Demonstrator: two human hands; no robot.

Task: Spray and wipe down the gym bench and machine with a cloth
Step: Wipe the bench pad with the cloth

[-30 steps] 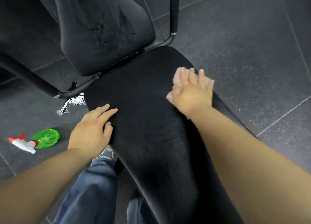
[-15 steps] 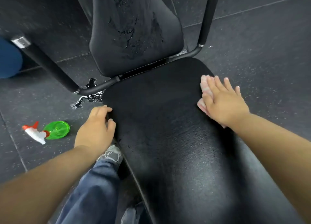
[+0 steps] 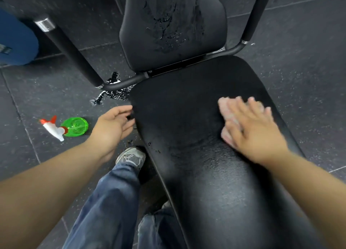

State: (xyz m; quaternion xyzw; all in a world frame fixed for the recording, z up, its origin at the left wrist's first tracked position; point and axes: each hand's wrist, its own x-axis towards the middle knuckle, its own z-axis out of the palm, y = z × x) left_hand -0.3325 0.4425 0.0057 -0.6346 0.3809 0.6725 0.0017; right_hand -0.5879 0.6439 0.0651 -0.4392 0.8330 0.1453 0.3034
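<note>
My right hand [image 3: 256, 130] lies flat, fingers spread, pressing the pink cloth [image 3: 227, 117] onto the bench seat [image 3: 187, 117] near its right edge; half a second ago it sat at the far right corner, so the stroke has pulled back toward me. My left hand [image 3: 112, 129], which was gripping the seat's left edge, is now loosely open with fingertips just at that edge, holding nothing. The back pad [image 3: 172, 27] carries unwiped spray streaks and the spray bottle [image 3: 69, 127] lies on the floor [image 3: 299, 52] to the left, so I judge the seat half done and the pad next.
</note>
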